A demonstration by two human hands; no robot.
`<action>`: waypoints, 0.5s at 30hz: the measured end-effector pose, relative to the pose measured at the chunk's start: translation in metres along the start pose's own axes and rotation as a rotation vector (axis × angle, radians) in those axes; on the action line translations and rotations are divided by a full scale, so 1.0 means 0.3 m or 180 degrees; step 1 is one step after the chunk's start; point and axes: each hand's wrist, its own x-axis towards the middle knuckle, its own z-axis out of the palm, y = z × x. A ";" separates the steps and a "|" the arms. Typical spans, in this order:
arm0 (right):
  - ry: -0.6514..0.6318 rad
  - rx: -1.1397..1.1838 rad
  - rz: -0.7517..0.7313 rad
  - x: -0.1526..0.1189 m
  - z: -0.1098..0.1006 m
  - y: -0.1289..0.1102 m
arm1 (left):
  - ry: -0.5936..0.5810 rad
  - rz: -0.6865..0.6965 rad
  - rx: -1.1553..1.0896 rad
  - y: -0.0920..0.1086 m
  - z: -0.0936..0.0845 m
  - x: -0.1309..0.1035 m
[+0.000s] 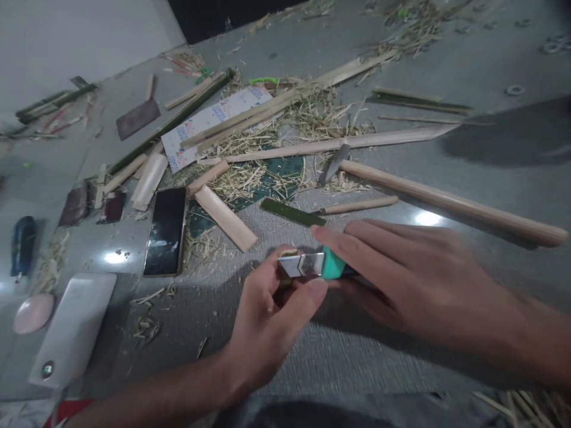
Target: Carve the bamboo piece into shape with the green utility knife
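Observation:
In my right hand [401,267] is a snap-off utility knife with a teal body [331,263]. Its wide blade [300,264] points left, over my left hand. My left hand [276,309] is curled round a short bamboo piece [284,279], mostly hidden by the fingers and the blade; its thumb lies just below the knife. Whether the blade touches the bamboo I cannot tell. Just beyond my right fingertips lies a green bamboo strip [292,212]. Past it are a thin wooden-handled tool [359,205] and a hammer [446,199] with a long wooden handle.
Bamboo shavings [241,178] cover a green mat [285,172] among split bamboo strips [241,221]. To the left lie a black phone [166,232], a white power bank [74,330], a pinkish rounded object [34,313] and brown sanding pieces [138,119]. A metal washer [515,90] sits far right.

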 end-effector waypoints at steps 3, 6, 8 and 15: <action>-0.0078 0.0145 -0.0038 0.001 -0.006 0.001 | -0.0115 0.0012 0.0164 -0.004 -0.006 -0.010; -0.0087 0.0161 -0.0066 0.001 -0.013 -0.001 | -0.0080 0.0191 0.0638 -0.013 -0.015 -0.016; -0.0066 0.0110 -0.0067 0.001 -0.015 -0.007 | 0.0000 0.0277 0.0877 -0.016 -0.018 -0.017; 0.0082 -0.0428 0.0161 -0.003 -0.018 -0.027 | 0.0347 -0.0056 0.0869 -0.026 -0.001 -0.016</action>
